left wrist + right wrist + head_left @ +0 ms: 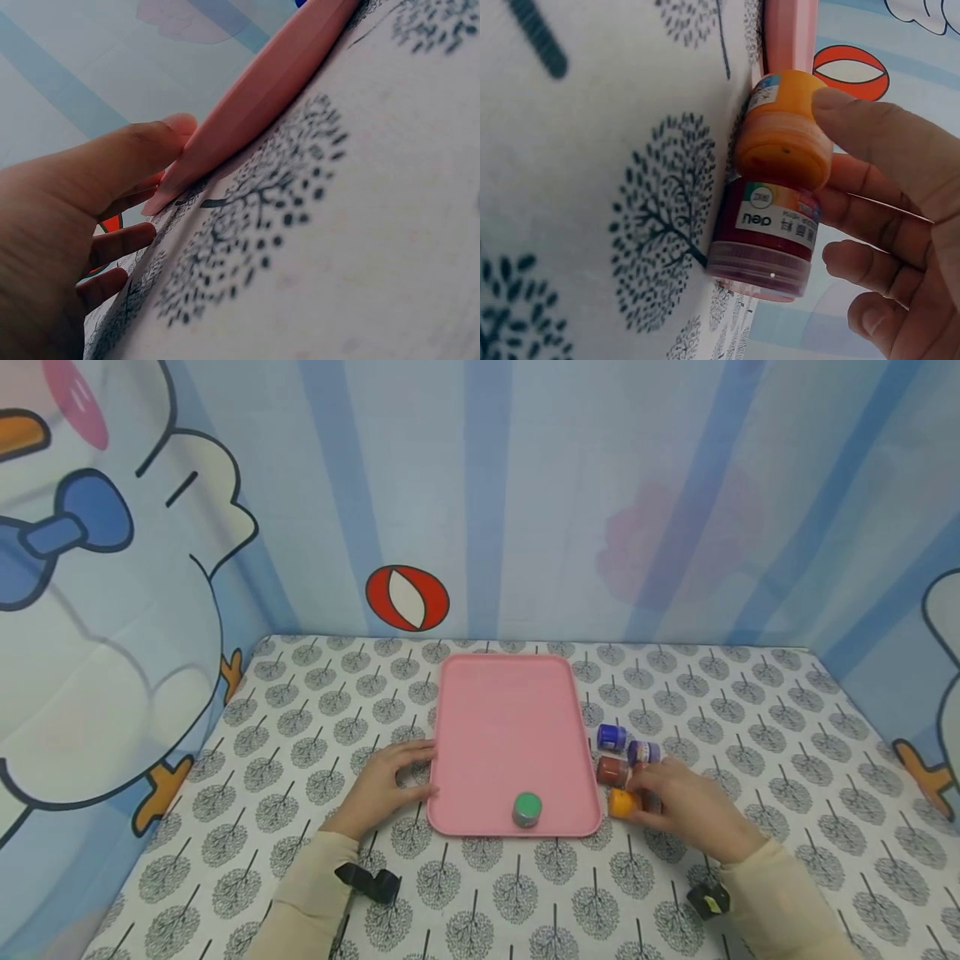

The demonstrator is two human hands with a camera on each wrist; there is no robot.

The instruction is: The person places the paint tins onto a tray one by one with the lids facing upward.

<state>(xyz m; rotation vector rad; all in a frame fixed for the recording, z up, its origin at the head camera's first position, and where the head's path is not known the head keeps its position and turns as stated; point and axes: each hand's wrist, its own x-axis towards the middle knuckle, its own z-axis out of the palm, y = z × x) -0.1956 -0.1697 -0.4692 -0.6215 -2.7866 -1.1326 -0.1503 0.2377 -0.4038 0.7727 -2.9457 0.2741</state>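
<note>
My right hand (686, 806) is at the orange paint jar (622, 803), pinching it between thumb and fingers just right of the pink tray (510, 718). In the right wrist view, the thumb lies on the orange jar and a dark red paint jar (761, 232) with a printed label sits against it. My left hand (386, 785) touches the tray's left rim, thumb and fingers spread along it. A green-lidded paint jar (527, 808) stands in the tray near its front edge.
Right of the tray, beyond the orange jar, are a brownish-red jar (612, 771), a blue jar (611, 737) and a purple jar (643, 752). A tree-patterned cloth (480, 902) covers the table. A printed curtain (555, 510) hangs behind.
</note>
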